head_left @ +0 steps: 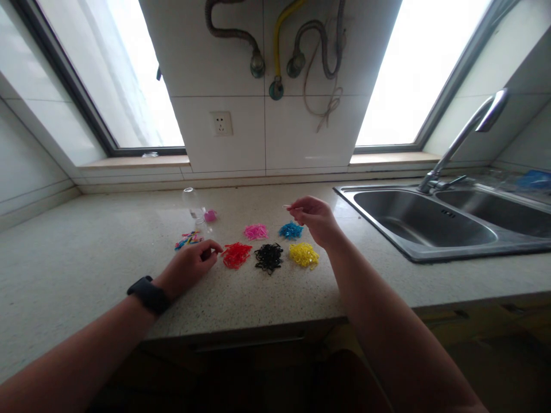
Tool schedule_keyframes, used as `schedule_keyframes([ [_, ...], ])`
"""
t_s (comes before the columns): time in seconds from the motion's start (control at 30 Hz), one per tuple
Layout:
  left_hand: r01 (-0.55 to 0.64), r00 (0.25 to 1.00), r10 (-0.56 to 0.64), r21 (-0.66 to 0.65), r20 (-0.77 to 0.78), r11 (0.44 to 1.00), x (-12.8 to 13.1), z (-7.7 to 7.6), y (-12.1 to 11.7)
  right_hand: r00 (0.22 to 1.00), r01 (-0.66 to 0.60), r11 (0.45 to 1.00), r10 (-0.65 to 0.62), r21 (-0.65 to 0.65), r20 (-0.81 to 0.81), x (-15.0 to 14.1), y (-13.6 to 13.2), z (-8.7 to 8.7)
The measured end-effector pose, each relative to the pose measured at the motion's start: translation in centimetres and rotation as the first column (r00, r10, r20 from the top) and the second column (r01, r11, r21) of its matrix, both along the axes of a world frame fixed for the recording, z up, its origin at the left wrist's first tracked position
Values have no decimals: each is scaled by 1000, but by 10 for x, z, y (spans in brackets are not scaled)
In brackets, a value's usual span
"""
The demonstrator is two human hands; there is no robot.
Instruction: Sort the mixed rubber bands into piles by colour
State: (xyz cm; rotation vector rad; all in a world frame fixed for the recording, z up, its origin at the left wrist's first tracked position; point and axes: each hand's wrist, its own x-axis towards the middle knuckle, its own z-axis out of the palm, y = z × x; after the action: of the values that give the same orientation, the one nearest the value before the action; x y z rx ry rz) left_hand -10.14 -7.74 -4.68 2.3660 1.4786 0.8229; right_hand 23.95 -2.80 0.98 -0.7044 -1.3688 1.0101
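Multicoloured pile (184,240) partly behind left hand (193,265); clear bottle (191,201) beyond

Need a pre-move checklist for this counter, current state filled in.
1. Right hand gripping: ok, fingers closed on a small pale thing.
2. Left hand off the red pile: cannot tell, fingertips right at its edge.
3. Pink pile, blue pile, black pile and yellow pile each one colour: ok.
4. Mixed pile fully visible: not ok, left hand partly covers it.
5. Bottle away from right hand: ok, over on the left.
6. Piles away from sink: ok, all left of it.
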Motion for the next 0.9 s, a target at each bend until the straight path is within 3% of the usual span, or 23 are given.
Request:
schedule_keyframes([
  [0.67,-6,1000,6,-8,5,1000,3,5,-3,996,65,996,-69,69,58,-3,0,0],
  [0.9,-5,1000,5,-2,-16,1000,3,4,-2,970,111,990,-128,91,206,-5,5,-7],
])
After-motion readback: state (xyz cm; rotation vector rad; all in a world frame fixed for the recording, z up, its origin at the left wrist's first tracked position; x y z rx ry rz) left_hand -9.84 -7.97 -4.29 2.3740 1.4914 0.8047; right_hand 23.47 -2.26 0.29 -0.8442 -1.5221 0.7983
